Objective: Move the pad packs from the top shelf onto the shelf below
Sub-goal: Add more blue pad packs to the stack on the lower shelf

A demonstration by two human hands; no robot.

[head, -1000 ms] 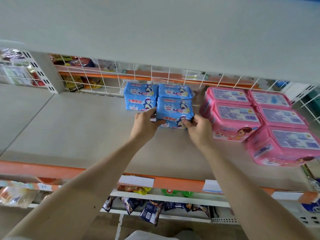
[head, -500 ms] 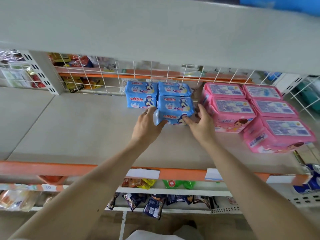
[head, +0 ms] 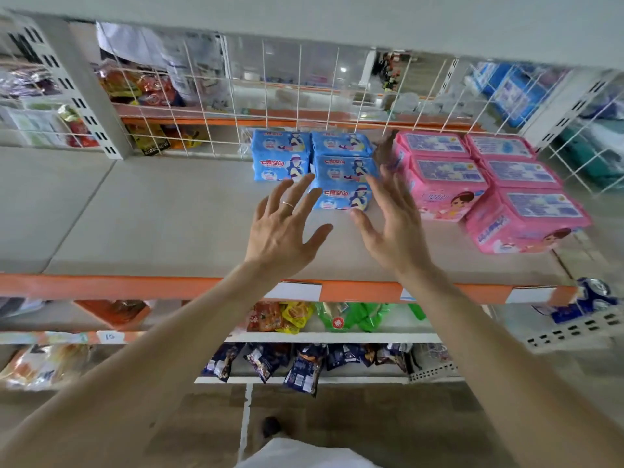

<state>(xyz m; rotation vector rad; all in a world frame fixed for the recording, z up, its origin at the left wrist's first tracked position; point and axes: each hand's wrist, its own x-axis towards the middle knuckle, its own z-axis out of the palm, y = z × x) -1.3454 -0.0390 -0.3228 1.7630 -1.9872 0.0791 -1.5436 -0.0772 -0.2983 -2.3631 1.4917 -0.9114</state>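
Since the earlier frame both hands have let go of the front blue pack and drawn back toward the person; the pack itself has stayed on the shelf.

Nearest the camera, two bare forearms reach up over the orange shelf edge (head: 101,287). The left hand (head: 283,231), a ring (head: 287,204) on one finger, is wide open with its fingers spread and holds nothing. The right hand (head: 388,228) is likewise wide open, palm turned inward, and holds nothing. They stand on either side of the front blue pack (head: 341,199); whether any fingertip touches it cannot be told.

That pack lies flat on the grey shelf (head: 152,224), butted against the blue packs behind (head: 344,168), which sit in a tight block near the wire grid (head: 270,96). In my judgement it is pressed in so that the row is square and nothing overhangs the edge. The pink packs (head: 449,173) stand just to the right in stepped rows, apart from the blue block by a narrow gap.

The spread, empty hands suggest a placement is finished and the arms are free for the next pack. The underside of the board overhead (head: 337,15) hides whatever remains on the shelf above, so the number of packs left cannot be stated.
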